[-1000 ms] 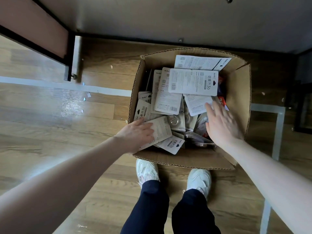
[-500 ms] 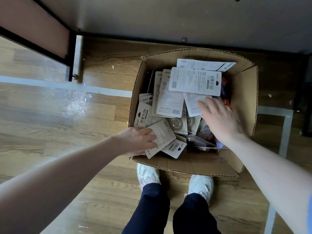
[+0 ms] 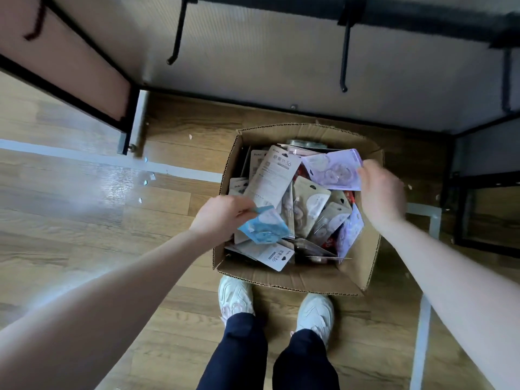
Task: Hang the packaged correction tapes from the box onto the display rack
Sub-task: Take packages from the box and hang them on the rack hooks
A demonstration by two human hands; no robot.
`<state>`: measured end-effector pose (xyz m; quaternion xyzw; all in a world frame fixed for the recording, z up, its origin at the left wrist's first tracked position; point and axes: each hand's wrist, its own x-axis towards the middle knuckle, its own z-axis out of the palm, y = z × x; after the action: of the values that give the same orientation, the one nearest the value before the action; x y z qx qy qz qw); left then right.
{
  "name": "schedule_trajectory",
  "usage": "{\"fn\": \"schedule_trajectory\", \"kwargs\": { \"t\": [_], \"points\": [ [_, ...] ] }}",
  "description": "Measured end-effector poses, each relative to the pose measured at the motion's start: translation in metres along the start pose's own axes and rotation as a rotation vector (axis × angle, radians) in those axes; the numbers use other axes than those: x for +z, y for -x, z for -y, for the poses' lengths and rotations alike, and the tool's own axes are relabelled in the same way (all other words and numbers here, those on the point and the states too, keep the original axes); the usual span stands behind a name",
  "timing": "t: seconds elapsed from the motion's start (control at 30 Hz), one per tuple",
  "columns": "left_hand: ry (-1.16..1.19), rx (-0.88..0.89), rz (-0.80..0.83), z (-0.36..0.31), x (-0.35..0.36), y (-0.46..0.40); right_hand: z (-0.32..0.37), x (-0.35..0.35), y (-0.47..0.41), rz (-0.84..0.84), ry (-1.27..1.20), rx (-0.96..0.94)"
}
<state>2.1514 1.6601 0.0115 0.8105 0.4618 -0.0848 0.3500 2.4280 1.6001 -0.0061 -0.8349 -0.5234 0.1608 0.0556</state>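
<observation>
An open cardboard box (image 3: 284, 280) stands on the floor before my feet, filled with several packaged correction tapes (image 3: 311, 204). My left hand (image 3: 222, 218) holds a blue package (image 3: 264, 226) over the box's left side. My right hand (image 3: 381, 192) grips a purple package (image 3: 333, 171) by its right edge, above the box's back right. Both packages are lifted off the pile. The display rack (image 3: 253, 66) rises behind the box, with black pegs (image 3: 343, 52) sticking out of its grey panel.
A wooden floor (image 3: 84, 220) spreads to the left, crossed by a pale tape line. A black-framed pink panel (image 3: 70, 66) stands at upper left. A dark frame (image 3: 484, 215) sits at right. My white shoes (image 3: 236, 296) touch the box's near flap.
Both hands have come up out of the pile, each with a coloured package turned face up. The view has tilted upward, bringing the rack's pegs into sight.
</observation>
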Motion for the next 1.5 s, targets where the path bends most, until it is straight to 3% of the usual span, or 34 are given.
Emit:
{"fn": "schedule_trajectory", "kwargs": {
  "t": [0.13,0.37,0.8,1.27,1.5],
  "points": [
    [0.229,-0.171,-0.107,-0.019,-0.033,0.007,0.004,-0.036,0.010,-0.010,-0.086,0.066],
    [0.297,-0.189,-0.172,-0.056,-0.105,0.033,0.027,-0.115,0.024,0.009,-0.189,0.152],
    [0.205,-0.137,-0.255,-0.126,-0.210,0.090,0.056,-0.248,0.062,0.038,-0.384,0.142],
    [0.033,0.049,-0.398,-0.250,-0.390,0.175,0.099,-0.445,0.102,-0.174,-0.324,-0.035],
    [0.055,0.145,-0.509,-0.304,-0.450,0.206,0.111,-0.522,0.112,-0.251,-0.225,-0.120]
  ]
}}
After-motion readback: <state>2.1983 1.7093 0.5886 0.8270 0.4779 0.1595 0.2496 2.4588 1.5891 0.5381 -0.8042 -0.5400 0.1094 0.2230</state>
